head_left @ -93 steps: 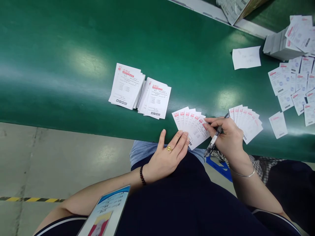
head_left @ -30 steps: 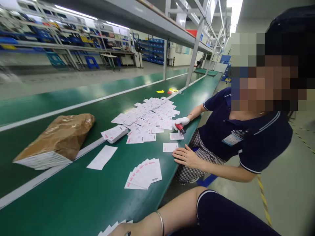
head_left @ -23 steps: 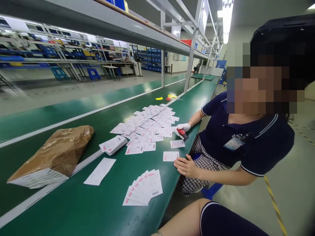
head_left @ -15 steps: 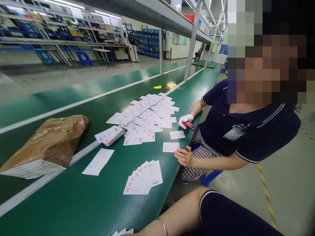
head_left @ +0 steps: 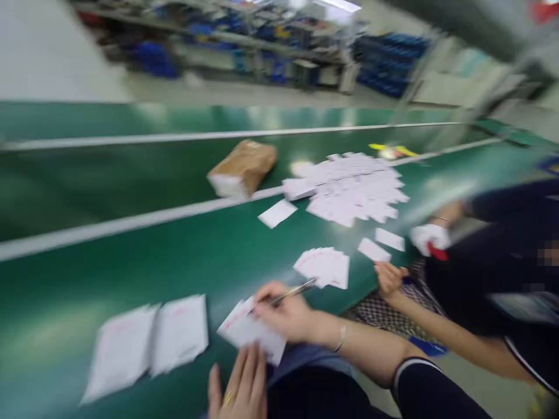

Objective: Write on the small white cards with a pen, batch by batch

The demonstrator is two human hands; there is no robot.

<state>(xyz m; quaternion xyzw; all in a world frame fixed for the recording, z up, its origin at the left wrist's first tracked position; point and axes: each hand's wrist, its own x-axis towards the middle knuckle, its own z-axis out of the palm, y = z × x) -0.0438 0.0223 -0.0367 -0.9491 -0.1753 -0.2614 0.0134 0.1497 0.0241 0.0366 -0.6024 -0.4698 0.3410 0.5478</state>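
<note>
My right hand (head_left: pixel 286 314) is closed around a pen (head_left: pixel 292 293), its tip down at a small fan of white printed cards (head_left: pixel 253 334) on the green table. My left hand (head_left: pixel 242 381) lies with fingers stretched out on the lower edge of those same cards. Left of them are two stacks of white cards, a nearer stack (head_left: pixel 124 349) and another stack (head_left: pixel 180 331), side by side. Just beyond my right hand a second fan of cards (head_left: pixel 325 265) is spread out. The view is blurred, so the print cannot be read.
A large spread of white cards (head_left: pixel 358 192) lies farther along the green table (head_left: pixel 131 262), near a brown wrapped package (head_left: pixel 247 166). On the right a co-worker (head_left: pixel 476 262) sits with a white-gloved hand (head_left: pixel 430 238) on a red tool. Yellow pieces (head_left: pixel 393 151) lie farther back.
The view has swung left and down, bringing both my hands, the pen and the two near stacks into sight. Earlier only my right forearm showed at the bottom edge.
</note>
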